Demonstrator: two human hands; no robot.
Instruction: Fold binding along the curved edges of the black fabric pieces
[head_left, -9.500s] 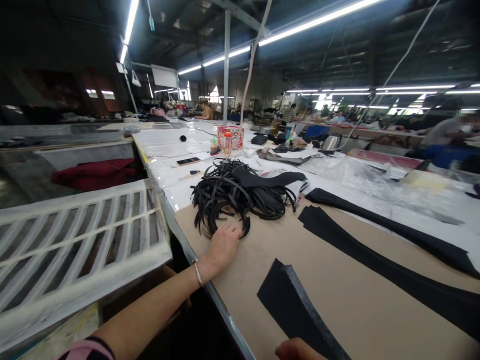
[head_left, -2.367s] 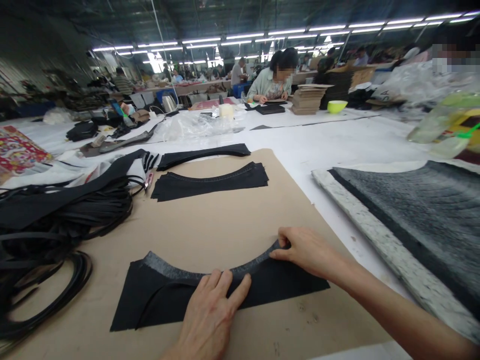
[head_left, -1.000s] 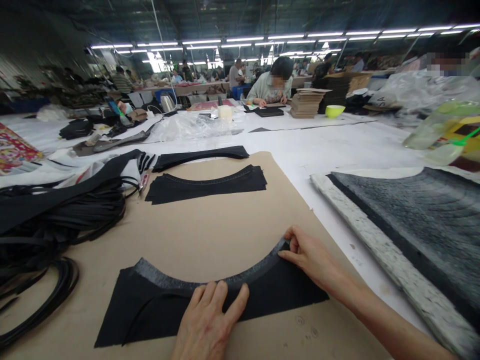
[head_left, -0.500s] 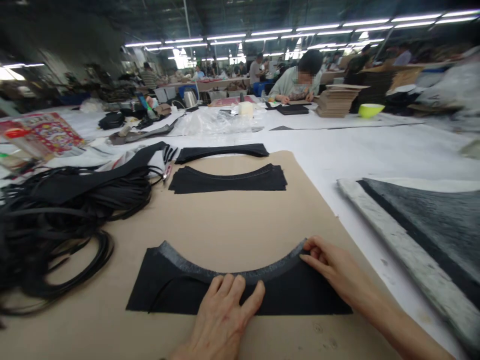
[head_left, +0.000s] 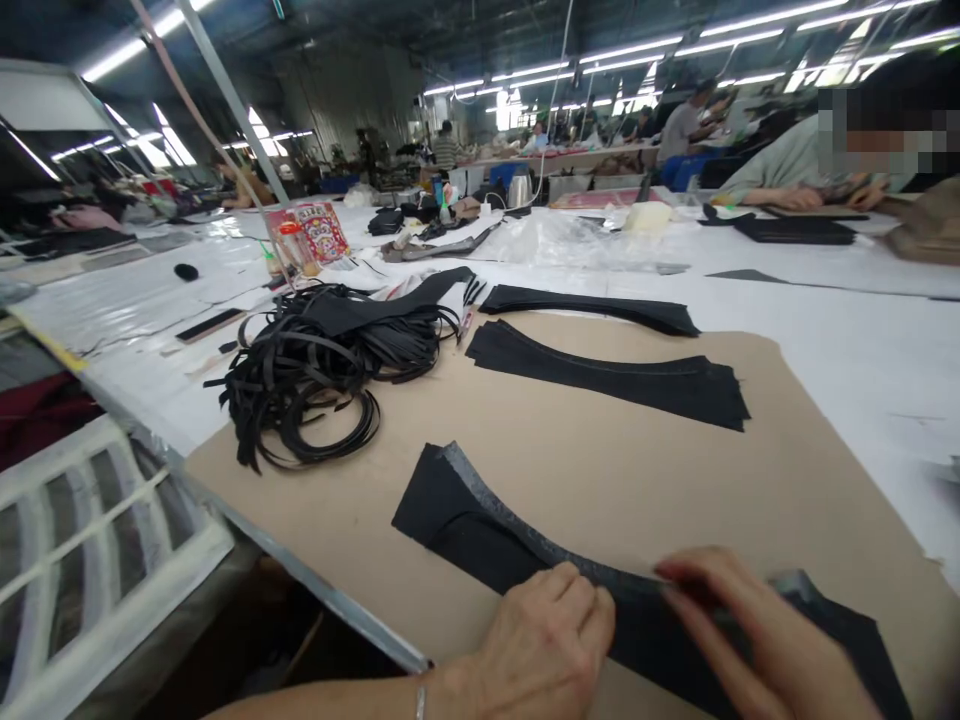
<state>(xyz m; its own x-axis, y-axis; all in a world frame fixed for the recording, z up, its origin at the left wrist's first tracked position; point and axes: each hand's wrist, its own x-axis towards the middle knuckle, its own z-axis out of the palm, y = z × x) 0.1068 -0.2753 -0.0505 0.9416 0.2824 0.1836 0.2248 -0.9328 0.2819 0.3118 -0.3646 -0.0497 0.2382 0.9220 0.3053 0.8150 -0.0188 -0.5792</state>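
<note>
At the lower edge the person's left hand (head_left: 551, 640), a thin pale bracelet (head_left: 421, 697) at its wrist, pressed curled fingers onto a long black fabric piece (head_left: 639, 630) with a concave edge; its fingertips were tucked out of sight, so whether they pinched the cloth could not be told. The right hand (head_left: 761, 625), smeared by blur and cut off below, reached over the same piece with finger and thumb near the curve; its grip could not be made out either. The piece lay on a flat brown paper sheet (head_left: 585, 460), its middle partly covered by the hands. At the left, a white slatted frame (head_left: 97, 550) ran out of view. Further in, a tangled heap of thin black strips (head_left: 337, 345) sat left of a fanned stack of curved black pieces (head_left: 615, 378), its strips too interwoven to separate. Beyond lay crumpled transparent plastic (head_left: 555, 242) with indistinct contents, and at far right a co-worker's pale green sleeve (head_left: 780, 165), the body cropped by the frame's edge.
</note>
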